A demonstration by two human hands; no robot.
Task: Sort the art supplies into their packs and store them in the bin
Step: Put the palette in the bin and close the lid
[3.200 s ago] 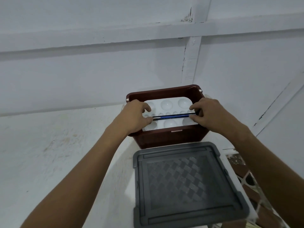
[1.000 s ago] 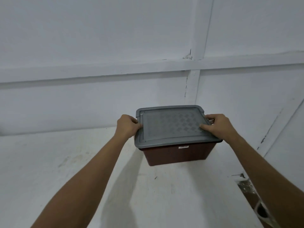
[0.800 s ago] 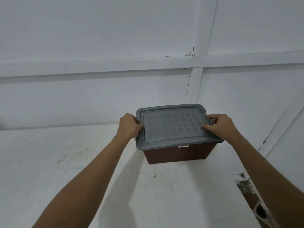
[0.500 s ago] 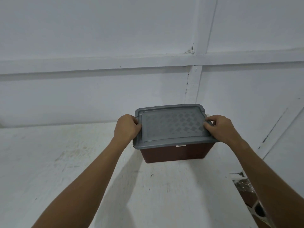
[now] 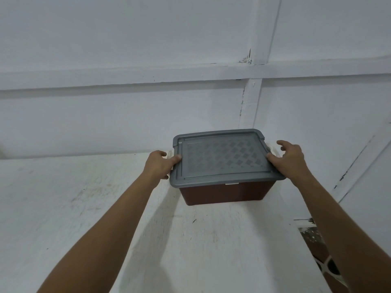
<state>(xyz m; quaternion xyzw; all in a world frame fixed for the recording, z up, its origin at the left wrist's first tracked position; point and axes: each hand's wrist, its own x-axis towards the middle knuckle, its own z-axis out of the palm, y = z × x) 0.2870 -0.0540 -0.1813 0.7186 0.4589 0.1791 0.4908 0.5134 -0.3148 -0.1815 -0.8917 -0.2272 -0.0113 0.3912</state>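
Observation:
A dark brown bin [image 5: 224,194] stands on the white surface near the wall corner, closed with a grey patterned lid [image 5: 224,159]. Its contents are hidden. My left hand [image 5: 159,166] grips the lid's left edge, thumb on top and fingers curled round the side by a white latch [image 5: 170,154]. My right hand [image 5: 289,158] is at the lid's right edge: the thumb touches the rim, and the fingers are spread and lifted off the white latch [image 5: 270,149] there.
White walls rise right behind and to the right of the bin. The white surface [image 5: 84,208] stretches left and toward me. At the lower right its edge drops to a patterned floor [image 5: 323,259].
The palette and brush went into the bin, and the lid then came to rest on it. In the last half second my right fingers opened and lifted off the lid's side.

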